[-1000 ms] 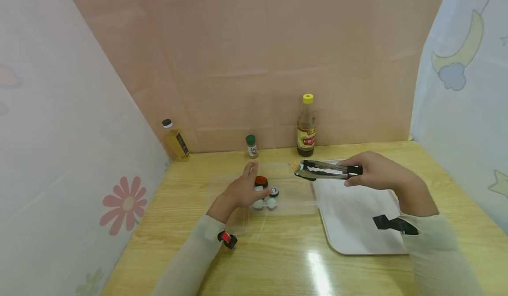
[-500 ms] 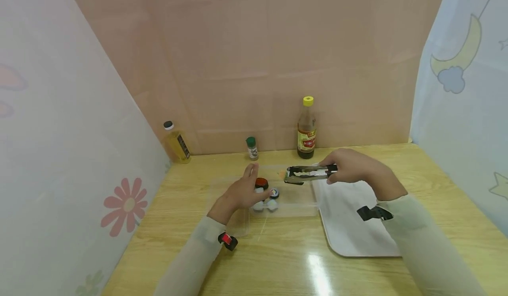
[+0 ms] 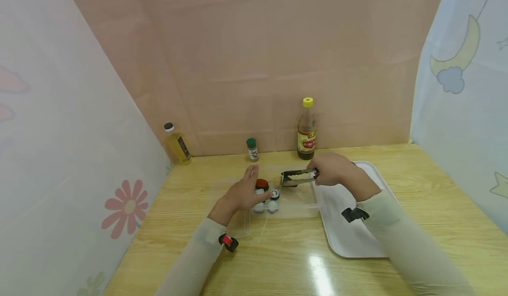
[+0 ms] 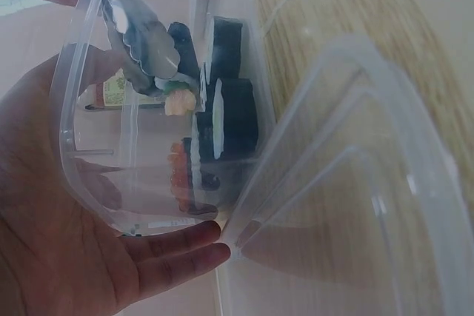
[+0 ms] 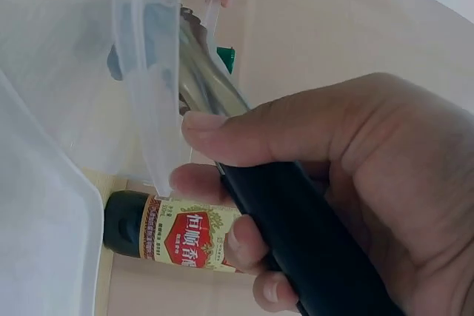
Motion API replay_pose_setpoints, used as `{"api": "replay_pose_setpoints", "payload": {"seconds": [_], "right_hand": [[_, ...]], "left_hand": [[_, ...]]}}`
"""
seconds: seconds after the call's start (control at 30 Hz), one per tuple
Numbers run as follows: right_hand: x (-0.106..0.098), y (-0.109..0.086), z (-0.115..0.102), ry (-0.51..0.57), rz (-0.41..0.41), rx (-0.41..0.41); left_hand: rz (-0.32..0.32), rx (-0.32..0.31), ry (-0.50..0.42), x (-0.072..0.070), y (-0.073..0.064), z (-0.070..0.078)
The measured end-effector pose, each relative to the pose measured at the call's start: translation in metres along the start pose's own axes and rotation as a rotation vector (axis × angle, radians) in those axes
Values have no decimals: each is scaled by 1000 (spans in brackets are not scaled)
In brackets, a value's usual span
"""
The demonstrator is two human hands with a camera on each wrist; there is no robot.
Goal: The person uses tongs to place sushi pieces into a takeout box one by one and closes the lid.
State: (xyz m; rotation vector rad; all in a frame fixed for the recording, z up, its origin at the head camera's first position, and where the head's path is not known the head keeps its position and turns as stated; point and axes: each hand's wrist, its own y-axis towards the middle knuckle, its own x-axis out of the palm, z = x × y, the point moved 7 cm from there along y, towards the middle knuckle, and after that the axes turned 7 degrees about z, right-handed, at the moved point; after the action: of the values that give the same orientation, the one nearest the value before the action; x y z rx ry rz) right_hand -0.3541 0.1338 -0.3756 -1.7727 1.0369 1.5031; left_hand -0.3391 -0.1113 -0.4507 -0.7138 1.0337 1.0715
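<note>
My left hand holds the left end of a clear plastic box, its wall between thumb and fingers. Inside lie dark seaweed-wrapped sushi rolls and one topped with red roe. My right hand grips the black handle of metal tongs over the box's right part. At the tong tips, low inside the box, is a sushi piece with an orange and green face. The tips partly cover it.
A white tray lies beside the box on the right, partly under my right arm. Behind stand a yellow-capped sauce bottle, a small green-capped shaker and an oil bottle. The box's clear lid spreads out left.
My right hand has moved left and lowered the tongs, with the orange sushi piece at their tips, from above the box's right side down into it. My left hand stays in place.
</note>
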Motion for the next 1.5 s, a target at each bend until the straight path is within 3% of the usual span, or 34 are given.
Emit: {"api": "replay_pose_setpoints", "payload": {"seconds": [0.23,0.53,0.83,0.97,1.23,1.5], "right_hand": [[-1,6,-10,-24,13,-15],[6,22,-23,-63,13,-66],[4,9,-15,-38,42,-39],[0,-2,4,41,97,-15],[-4,-27,33,408,156,-28],[-13,-48,51,453,254,43]], "left_hand": [[10,-7,22,-2,1,-8],[0,-16,-17,-4,-1,-10],[-1,-12,-14,0,0,-9],[12,3,-5,-1,2,-7],[12,6,-3,-2,2,-8],[14,5,-18,-3,2,-7]]}}
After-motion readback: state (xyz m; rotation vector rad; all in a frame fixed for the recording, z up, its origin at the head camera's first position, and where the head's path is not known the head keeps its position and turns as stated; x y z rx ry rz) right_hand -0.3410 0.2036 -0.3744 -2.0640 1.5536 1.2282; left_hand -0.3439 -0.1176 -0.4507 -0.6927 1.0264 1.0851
